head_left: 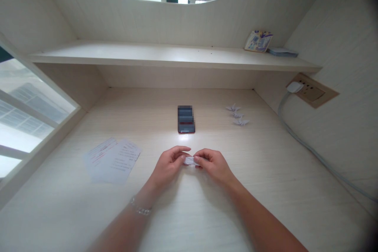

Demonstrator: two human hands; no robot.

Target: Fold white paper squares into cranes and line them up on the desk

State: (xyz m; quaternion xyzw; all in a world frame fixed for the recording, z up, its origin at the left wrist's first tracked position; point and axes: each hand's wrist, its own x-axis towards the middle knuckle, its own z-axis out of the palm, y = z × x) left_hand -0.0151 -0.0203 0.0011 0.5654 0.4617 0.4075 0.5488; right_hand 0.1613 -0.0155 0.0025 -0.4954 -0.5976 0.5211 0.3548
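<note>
My left hand [169, 164] and my right hand [213, 164] meet at the middle of the pale desk [265, 173], fingers pinched from both sides on a small folded white paper [190, 160]. The paper is held just above the desk surface. A phone [186, 119] lies flat a little beyond my hands. Three small folded paper cranes [238, 114] sit in a row farther back to the right. A thin bracelet circles my left wrist.
Printed paper sheets [111, 160] lie on the desk at the left. A shelf [165, 56] above holds a small packet [258, 41] and a flat stack at the right. A wall socket [311, 92] with a plugged cable runs along the right wall.
</note>
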